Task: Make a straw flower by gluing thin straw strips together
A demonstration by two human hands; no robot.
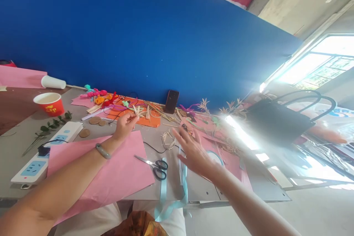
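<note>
My left hand [124,125] reaches over the pink paper sheet [110,169] with its fingers pinched on a small pale straw piece [136,111]. A green bangle [103,151] sits on that wrist. My right hand [193,151] hovers open, fingers spread, over the grey table [155,191] near a coil of pale straw [167,139]. Black-handled scissors [155,166] lie between my two arms. A light blue ribbon [168,191] hangs over the table's near edge.
A white power strip [44,155] lies at left beside green sprigs [52,125], a red paper cup [49,103] and a tipped white cup [53,82]. Orange paper [143,120], colourful craft bits, a black phone [172,101] against the blue wall, a black bag [279,121] at right.
</note>
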